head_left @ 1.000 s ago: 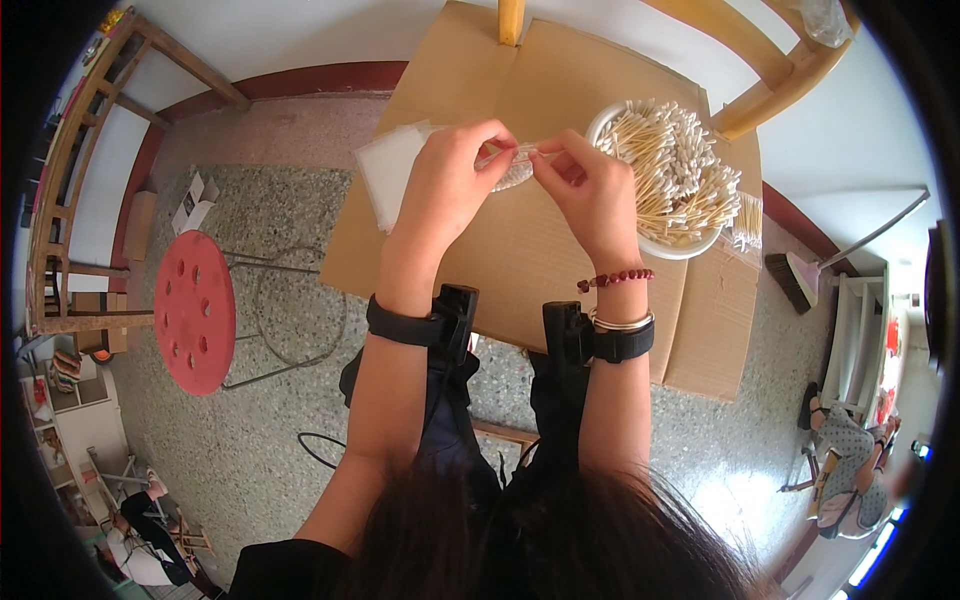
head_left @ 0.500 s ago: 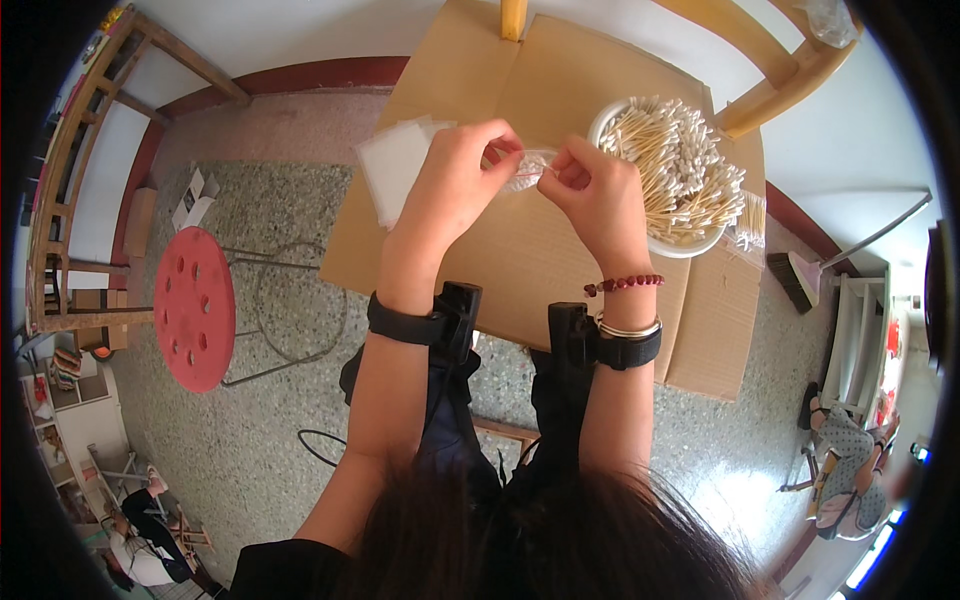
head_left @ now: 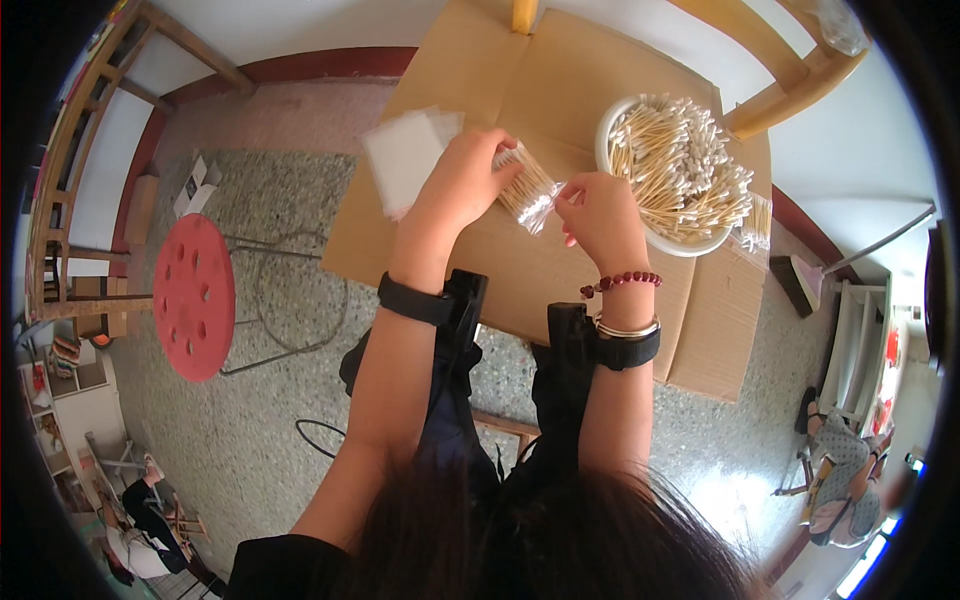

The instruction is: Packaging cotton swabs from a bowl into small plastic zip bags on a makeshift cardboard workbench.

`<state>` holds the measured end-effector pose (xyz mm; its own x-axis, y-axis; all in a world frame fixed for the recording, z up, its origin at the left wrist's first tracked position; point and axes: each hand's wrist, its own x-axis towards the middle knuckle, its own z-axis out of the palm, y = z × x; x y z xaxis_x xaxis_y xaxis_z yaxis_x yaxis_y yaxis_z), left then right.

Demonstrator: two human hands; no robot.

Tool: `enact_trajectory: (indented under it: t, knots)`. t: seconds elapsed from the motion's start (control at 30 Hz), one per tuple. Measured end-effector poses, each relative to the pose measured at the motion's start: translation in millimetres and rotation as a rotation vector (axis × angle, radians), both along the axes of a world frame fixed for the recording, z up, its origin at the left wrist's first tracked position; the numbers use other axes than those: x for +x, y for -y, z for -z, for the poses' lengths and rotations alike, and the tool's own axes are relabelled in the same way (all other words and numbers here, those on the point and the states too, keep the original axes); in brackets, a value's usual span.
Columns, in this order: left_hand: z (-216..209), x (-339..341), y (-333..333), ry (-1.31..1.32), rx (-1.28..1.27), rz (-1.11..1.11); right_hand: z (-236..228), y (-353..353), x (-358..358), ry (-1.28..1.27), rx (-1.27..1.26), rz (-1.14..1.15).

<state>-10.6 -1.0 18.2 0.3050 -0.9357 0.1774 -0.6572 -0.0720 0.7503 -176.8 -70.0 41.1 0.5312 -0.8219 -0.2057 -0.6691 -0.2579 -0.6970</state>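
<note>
A clear bag (head_left: 526,186) packed with cotton swabs is being held up just to the left of the white bowl (head_left: 604,150), tilted, with its crinkled clear end being turned toward the near left side of the bowl; the body of the bag is being gripped between the thumb and fingers of the left hand (head_left: 507,157), on the side farther from the bowl; the clear end is being pinched between the thumb and fingertips of the right hand (head_left: 562,198), which is being held between the bag and the bowl's near left side.

Loose swabs (head_left: 685,165) are being heaped in the bowl; flat clear sleeves (head_left: 398,160) are being left in a small stack well to the left of the bowl, beyond the left hand; another swab packet (head_left: 757,222) is being rested just to the right of the bowl; the bowl itself is being supported on a cardboard sheet (head_left: 620,315).

By the look of it, the mouth end of the filled bag is being worked, and the closing step appears to be in hand; whether the mouth is being held fully sealed cannot be told at this size; the next move seems to be calling for a steady left grip while the edge is being pressed flat along its whole width by the right fingertips.
</note>
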Motion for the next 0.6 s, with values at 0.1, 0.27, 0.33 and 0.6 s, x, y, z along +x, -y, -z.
enact_trajectory:
  t: [0.1, 0.27, 0.33, 0.6]
  knots:
    - [9, -1, 3, 0.064, 0.056, -0.013, 1, -1, 1, -0.005, 0.007, 0.026]
    - [12, 0, 7, 0.121, 0.059, -0.037, 4, -2, 2, 0.019, 0.033, 0.028]
    - [11, -2, 9, 0.122, 0.063, -0.046, 4, -1, 1, 0.033, 0.064, 0.032]
    - [14, -9, 16, 0.201, 0.111, -0.122, 6, -3, 3, -0.012, 0.037, 0.041]
